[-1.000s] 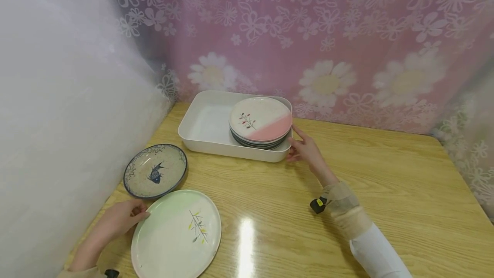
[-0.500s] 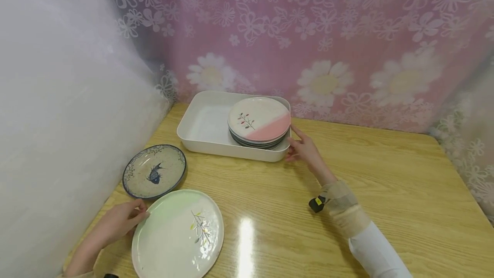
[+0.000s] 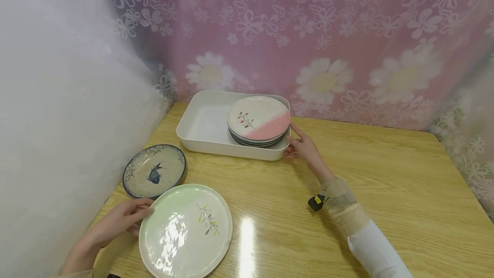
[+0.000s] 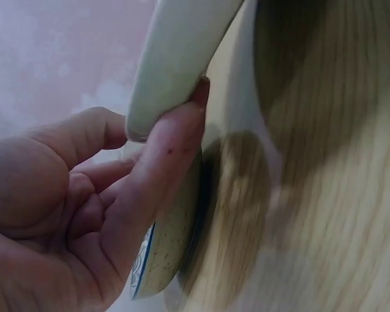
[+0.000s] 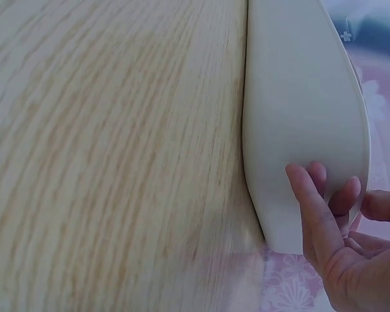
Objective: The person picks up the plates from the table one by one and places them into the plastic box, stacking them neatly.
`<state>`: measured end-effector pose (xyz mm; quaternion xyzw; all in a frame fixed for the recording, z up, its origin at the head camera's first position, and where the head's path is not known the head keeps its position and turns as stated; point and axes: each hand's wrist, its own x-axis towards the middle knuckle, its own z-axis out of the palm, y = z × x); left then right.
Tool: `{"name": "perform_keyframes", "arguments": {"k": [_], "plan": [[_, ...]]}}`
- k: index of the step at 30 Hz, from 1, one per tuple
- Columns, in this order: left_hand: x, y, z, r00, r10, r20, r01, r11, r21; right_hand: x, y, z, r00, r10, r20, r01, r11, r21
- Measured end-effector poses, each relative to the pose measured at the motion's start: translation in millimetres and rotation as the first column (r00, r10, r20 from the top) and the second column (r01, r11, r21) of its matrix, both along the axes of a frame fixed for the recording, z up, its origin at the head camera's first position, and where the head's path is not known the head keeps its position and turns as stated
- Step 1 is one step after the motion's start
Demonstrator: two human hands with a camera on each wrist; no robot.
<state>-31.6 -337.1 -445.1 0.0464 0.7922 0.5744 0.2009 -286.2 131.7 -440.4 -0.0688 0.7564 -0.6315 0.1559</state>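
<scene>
My left hand [image 3: 119, 220] pinches the left rim of a round plate [image 3: 185, 235], pale green and cream with a twig design. In the left wrist view, the plate's edge [image 4: 175, 65] sits between thumb and finger, raised off the table. At the white tray [image 3: 200, 128], my right hand [image 3: 306, 149] holds the right end, fingers against the outer wall [image 5: 292, 110] and another digit at the rim. Inside the tray's right side lies a stack of plates, topped by a white and pink plate [image 3: 258, 117]; darker rims show beneath.
A blue-rimmed fish plate [image 3: 154, 170] lies on the wooden table [image 3: 386, 192], just beyond the green plate. White sheeting [image 3: 69, 98] rises along the left edge. A pink floral curtain [image 3: 270, 33] hangs behind the tray.
The green plate has shifted slightly right and away from me, lifting and tilting in my left hand, which moved with it. My right hand stays at the tray.
</scene>
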Motion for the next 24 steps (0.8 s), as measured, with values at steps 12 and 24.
{"name": "perform_keyframes", "arguments": {"k": [12, 24], "plan": [[-13.5, 8.8, 6.1, 0.995, 0.036, -0.088, -0.029, 0.996, 0.087, 3.2, -0.8, 0.6, 1.000, 0.007, -0.013, -0.007, 1.000, -0.012], [-53.1, 45.2, 36.7, 0.935, 0.328, -0.134, -0.316, 0.943, 0.101, 2.6, 0.2, 2.0, 1.000, 0.007, -0.021, -0.007, 1.000, -0.006]]}}
